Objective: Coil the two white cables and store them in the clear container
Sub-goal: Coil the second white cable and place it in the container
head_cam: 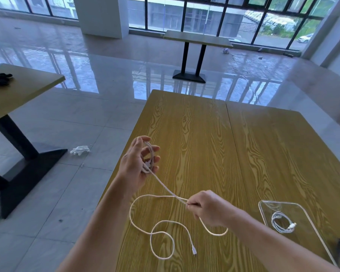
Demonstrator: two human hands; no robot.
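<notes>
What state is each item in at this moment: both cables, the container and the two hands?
Long cable: partly wound round the left hand, the rest lying loose on the table, plug end free.
Coiled cable: fully coiled, lying inside the container.
Container: open on the table, no lid visible.
Left hand: raised, fingers spread, cable loops around them.
Right hand: pinching the long cable.
</notes>
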